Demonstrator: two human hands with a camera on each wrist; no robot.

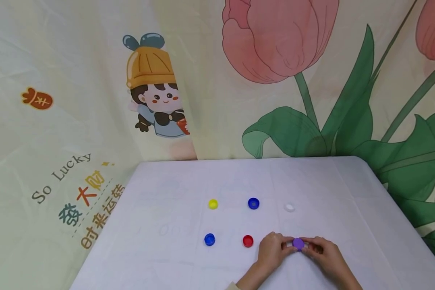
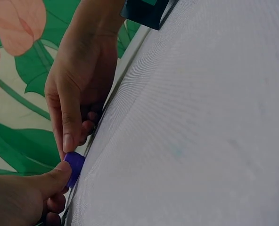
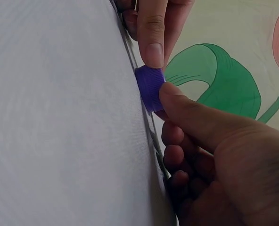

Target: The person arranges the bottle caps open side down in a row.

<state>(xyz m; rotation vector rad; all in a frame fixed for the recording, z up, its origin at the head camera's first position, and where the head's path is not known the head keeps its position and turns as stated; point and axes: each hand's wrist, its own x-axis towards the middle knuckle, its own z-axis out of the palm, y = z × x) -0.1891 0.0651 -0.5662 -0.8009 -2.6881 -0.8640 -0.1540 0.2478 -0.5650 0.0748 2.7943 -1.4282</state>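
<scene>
A purple bottle cap [image 1: 298, 243] with a ridged side [image 3: 150, 88] rests on the white table, its flat top facing up. My left hand [image 1: 272, 250] pinches it from the left between thumb and fingers. From the opposite side, my right hand [image 1: 327, 254] pinches the same cap with thumb and forefinger. Both thumbs show against the cap [image 2: 74, 168] in the left wrist view. A red cap [image 1: 248, 241] lies just left of my left hand.
A blue cap [image 1: 209, 239] lies left of the red one. Behind them stand a yellow cap [image 1: 213, 204], another blue cap [image 1: 253, 203] and a clear cap [image 1: 289, 207]. A printed cloth [image 1: 210, 100] hangs behind the white table [image 1: 159, 249].
</scene>
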